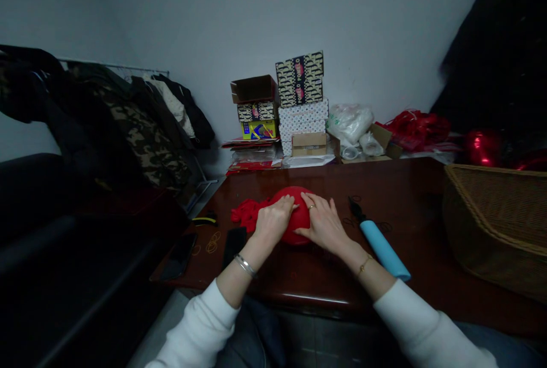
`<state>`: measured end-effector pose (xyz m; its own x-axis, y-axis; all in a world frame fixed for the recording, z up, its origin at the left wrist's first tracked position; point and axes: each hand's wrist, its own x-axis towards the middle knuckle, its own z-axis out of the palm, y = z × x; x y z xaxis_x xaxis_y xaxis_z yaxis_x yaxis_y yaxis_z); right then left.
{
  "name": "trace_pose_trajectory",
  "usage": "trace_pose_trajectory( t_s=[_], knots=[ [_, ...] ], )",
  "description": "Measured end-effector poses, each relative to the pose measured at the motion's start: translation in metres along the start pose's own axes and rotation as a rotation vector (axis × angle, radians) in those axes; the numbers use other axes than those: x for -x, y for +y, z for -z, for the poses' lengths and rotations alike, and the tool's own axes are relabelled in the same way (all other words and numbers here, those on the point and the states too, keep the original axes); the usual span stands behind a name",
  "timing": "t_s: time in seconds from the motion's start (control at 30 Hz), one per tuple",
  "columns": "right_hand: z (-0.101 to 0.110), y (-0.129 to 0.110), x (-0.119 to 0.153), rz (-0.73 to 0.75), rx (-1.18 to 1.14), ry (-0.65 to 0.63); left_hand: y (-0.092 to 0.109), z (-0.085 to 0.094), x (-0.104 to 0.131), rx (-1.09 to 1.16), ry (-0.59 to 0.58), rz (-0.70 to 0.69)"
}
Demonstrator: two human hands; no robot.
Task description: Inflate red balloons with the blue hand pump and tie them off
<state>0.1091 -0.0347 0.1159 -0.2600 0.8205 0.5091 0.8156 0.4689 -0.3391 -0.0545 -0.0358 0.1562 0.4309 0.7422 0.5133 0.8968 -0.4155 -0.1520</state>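
Partly, the right hand [325,223] hides the red balloon [299,220].

Left hand [272,221] and right hand [326,223] on probable red balloon [300,219]; pump [386,250] nearby.

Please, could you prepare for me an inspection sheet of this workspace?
Surface: glossy dark-brown table.
Job's things: red round object near the middle; red bundle beside it; blue pump to the right.
Clutter: thin yellowish loops, dark phone-like slab, wicker basket.
Hands: left hand and right hand both touch the red round object; firmness unclear.
Cables: nothing seen.
Surroundings: stacked boxes beyond the table, hanging clothes at picture left.
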Motion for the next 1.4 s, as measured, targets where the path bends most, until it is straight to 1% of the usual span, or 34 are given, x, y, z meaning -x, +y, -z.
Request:
trace_pose_trajectory(
  t_s=[0.07, 0.1, 0.13, 0.17, 0.2, 0.27, 0.33, 0.4, 0.5, 0.6, 0.7, 0.8, 0.87, 0.9, 0.97, 1.03, 1.1, 1.17, 1.23, 1.33, 1.4],
  knots=[
    [0.004, 0.007, -0.004, 0.017, -0.047, -0.03, -0.009, -0.004, -0.001, 0.033, 0.059, -0.185],
    [0.006, 0.011, -0.006, 0.023, -0.066, -0.048, -0.013, -0.007, -0.002, 0.039, 0.083, -0.246],
    [0.006, 0.013, -0.006, 0.027, -0.08, -0.063, -0.016, -0.009, -0.003, 0.039, 0.105, -0.276],
    [0.006, 0.016, -0.007, 0.028, -0.091, -0.071, -0.018, -0.011, -0.004, 0.032, 0.123, -0.279],
    [0.004, 0.017, -0.006, 0.027, -0.1, -0.072, -0.019, -0.014, -0.004, 0.02, 0.134, -0.254],
    [-0.001, 0.016, -0.003, 0.012, -0.121, -0.067, -0.016, -0.018, -0.004, -0.022, 0.141, -0.146],
    [-0.008, 0.011, 0.0, -0.01, -0.155, -0.083, -0.01, -0.023, -0.002, -0.069, 0.118, -0.023],
    [-0.013, 0.003, 0.003, -0.019, -0.189, -0.133, -0.003, -0.028, 0.0, -0.101, 0.078, 0.06],
    [-0.016, -0.007, 0.005, -0.035, -0.2, -0.221, 0.002, -0.032, 0.003, -0.103, 0.036, 0.098],
    [-0.016, -0.01, 0.005, -0.086, -0.179, -0.245, -0.004, -0.031, 0.005, -0.091, 0.028, 0.09],
    [-0.017, -0.006, 0.002, -0.114, -0.177, -0.23, -0.017, -0.027, 0.002, -0.023, 0.037, 0.015],
    [-0.017, 0.002, -0.003, -0.052, -0.21, -0.256, -0.03, -0.024, -0.004, 0.116, 0.055, -0.188],
    [-0.016, 0.009, -0.007, 0.002, -0.22, -0.285, -0.036, -0.024, -0.006, 0.181, 0.053, -0.296],
    [-0.014, 0.012, -0.008, 0.023, -0.217, -0.298, -0.037, -0.026, -0.007, 0.199, 0.044, -0.325],
    [-0.012, 0.02, -0.009, 0.054, -0.202, -0.306, -0.038, -0.03, -0.006, 0.218, 0.022, -0.331],
    [-0.012, 0.03, -0.004, 0.069, -0.175, -0.264, -0.038, -0.034, -0.003, 0.225, 0.018, -0.279],
    [-0.015, 0.045, 0.006, 0.051, -0.132, -0.159, -0.038, -0.036, 0.0, 0.223, 0.036, -0.2],
    [-0.02, 0.063, 0.02, -0.01, -0.068, -0.024, -0.038, -0.037, 0.002, 0.22, 0.056, -0.137],
    [-0.027, 0.082, 0.035, -0.078, 0.012, 0.065, -0.038, -0.037, 0.001, 0.222, 0.071, -0.108],
    [-0.034, 0.105, 0.054, -0.139, 0.06, 0.086, -0.036, -0.039, -0.001, 0.228, 0.091, -0.101],
    [-0.037, 0.115, 0.063, -0.148, 0.085, 0.08, -0.035, -0.042, -0.003, 0.235, 0.092, -0.111]
  ],
)
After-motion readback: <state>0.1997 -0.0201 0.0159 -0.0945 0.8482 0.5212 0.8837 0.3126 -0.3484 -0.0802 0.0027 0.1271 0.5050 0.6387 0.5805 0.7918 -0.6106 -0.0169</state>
